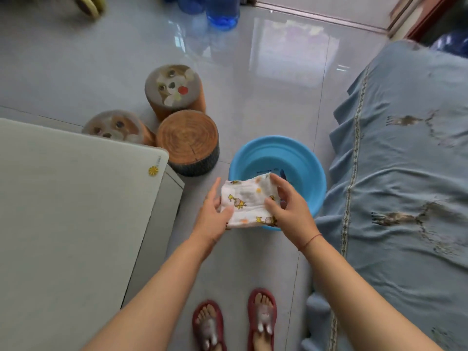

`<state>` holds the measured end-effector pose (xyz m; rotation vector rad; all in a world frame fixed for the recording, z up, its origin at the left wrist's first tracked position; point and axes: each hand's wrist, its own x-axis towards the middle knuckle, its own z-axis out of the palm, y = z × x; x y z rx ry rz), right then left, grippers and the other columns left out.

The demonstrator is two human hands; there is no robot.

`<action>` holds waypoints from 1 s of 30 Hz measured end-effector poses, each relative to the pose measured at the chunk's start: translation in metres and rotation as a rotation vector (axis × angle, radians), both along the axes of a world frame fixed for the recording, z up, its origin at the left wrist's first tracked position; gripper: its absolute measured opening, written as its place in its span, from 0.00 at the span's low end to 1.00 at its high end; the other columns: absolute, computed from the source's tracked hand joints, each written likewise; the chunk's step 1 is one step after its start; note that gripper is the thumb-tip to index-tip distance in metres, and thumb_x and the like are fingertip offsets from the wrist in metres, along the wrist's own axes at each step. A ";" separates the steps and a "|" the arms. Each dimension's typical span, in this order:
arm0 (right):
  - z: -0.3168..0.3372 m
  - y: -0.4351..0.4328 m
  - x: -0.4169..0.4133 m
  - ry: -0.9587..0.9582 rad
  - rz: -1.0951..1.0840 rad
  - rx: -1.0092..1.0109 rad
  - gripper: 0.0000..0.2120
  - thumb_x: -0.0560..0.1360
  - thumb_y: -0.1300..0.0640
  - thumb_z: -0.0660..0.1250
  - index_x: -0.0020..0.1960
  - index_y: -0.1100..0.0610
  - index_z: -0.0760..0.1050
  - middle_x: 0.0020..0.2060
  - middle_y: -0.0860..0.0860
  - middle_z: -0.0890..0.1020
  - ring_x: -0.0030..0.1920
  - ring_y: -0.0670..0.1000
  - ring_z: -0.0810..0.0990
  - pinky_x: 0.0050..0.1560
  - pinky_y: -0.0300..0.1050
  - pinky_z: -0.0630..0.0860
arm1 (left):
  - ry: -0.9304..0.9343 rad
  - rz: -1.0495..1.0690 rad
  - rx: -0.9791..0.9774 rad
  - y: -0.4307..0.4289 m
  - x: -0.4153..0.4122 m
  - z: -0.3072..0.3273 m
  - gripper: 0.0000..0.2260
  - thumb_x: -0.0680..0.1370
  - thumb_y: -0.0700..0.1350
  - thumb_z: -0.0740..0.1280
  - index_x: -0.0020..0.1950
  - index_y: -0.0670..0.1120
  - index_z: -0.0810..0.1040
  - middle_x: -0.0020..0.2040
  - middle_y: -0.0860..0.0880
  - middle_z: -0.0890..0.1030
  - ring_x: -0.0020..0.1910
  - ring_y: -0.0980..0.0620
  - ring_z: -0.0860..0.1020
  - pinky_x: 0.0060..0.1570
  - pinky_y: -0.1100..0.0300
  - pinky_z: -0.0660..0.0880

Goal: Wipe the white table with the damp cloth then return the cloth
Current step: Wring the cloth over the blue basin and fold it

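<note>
A folded white cloth (249,201) printed with small yellow giraffes is held between both hands above the near rim of a blue basin (276,158) on the floor. My left hand (214,214) grips the cloth's left edge. My right hand (288,203) pinches its right side, thumb on top. The white table (76,211) fills the left of the view, its rounded corner with a yellow flower mark pointing toward the basin.
Three round stools stand beyond the table corner: a wood-grain one (188,141) and two with dog prints (174,88), (114,126). A blue-covered sofa (400,173) lines the right side. Blue water bottles (222,11) stand at the far end. My feet in red sandals (235,323) are on grey tiles.
</note>
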<state>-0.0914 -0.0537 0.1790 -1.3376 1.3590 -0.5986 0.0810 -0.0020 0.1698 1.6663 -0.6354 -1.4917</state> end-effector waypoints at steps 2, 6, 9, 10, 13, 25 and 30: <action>0.031 0.006 0.024 -0.023 0.073 -0.034 0.26 0.74 0.64 0.66 0.70 0.49 0.67 0.64 0.45 0.75 0.64 0.46 0.74 0.65 0.53 0.71 | -0.050 0.015 -0.058 0.014 0.026 0.035 0.27 0.79 0.33 0.61 0.73 0.55 0.62 0.67 0.48 0.74 0.59 0.55 0.77 0.61 0.54 0.74; 0.095 0.021 0.078 -0.045 0.192 -0.098 0.27 0.74 0.65 0.66 0.69 0.46 0.67 0.61 0.45 0.78 0.49 0.42 0.79 0.56 0.53 0.77 | -0.257 0.044 -0.116 0.045 0.081 0.105 0.23 0.78 0.38 0.65 0.68 0.59 0.68 0.67 0.51 0.75 0.62 0.48 0.75 0.66 0.50 0.70; 0.142 0.036 0.122 -0.077 0.299 -0.135 0.28 0.74 0.66 0.65 0.70 0.48 0.66 0.61 0.48 0.78 0.36 0.46 0.76 0.47 0.54 0.79 | -0.325 0.131 -0.141 0.076 0.121 0.154 0.24 0.76 0.36 0.66 0.71 0.51 0.69 0.65 0.50 0.76 0.62 0.43 0.74 0.65 0.47 0.70; 0.157 0.043 0.137 -0.092 0.340 -0.135 0.29 0.74 0.67 0.65 0.70 0.49 0.66 0.60 0.49 0.79 0.36 0.52 0.76 0.47 0.57 0.79 | -0.331 0.168 -0.155 0.088 0.134 0.168 0.24 0.76 0.35 0.66 0.71 0.50 0.69 0.64 0.49 0.77 0.62 0.46 0.76 0.65 0.49 0.71; 0.198 0.069 0.182 -0.162 0.468 -0.138 0.29 0.74 0.70 0.64 0.71 0.52 0.65 0.60 0.53 0.78 0.41 0.61 0.78 0.49 0.56 0.80 | -0.377 0.324 -0.200 0.134 0.166 0.207 0.22 0.76 0.36 0.66 0.68 0.52 0.71 0.62 0.50 0.79 0.56 0.58 0.78 0.60 0.60 0.74; 0.280 0.247 0.296 -0.269 1.048 -0.083 0.28 0.74 0.73 0.62 0.69 0.53 0.65 0.56 0.52 0.78 0.27 0.40 0.68 0.33 0.36 0.74 | -0.456 1.025 -0.213 0.383 0.180 0.294 0.23 0.76 0.34 0.65 0.66 0.57 0.72 0.56 0.56 0.80 0.56 0.64 0.77 0.56 0.69 0.72; 0.288 0.365 0.315 -0.247 1.296 -0.091 0.28 0.73 0.73 0.61 0.66 0.47 0.67 0.54 0.54 0.78 0.27 0.41 0.65 0.32 0.35 0.72 | -0.548 1.222 -0.100 0.508 0.158 0.300 0.22 0.76 0.36 0.66 0.66 0.56 0.73 0.48 0.63 0.76 0.40 0.77 0.73 0.42 0.81 0.68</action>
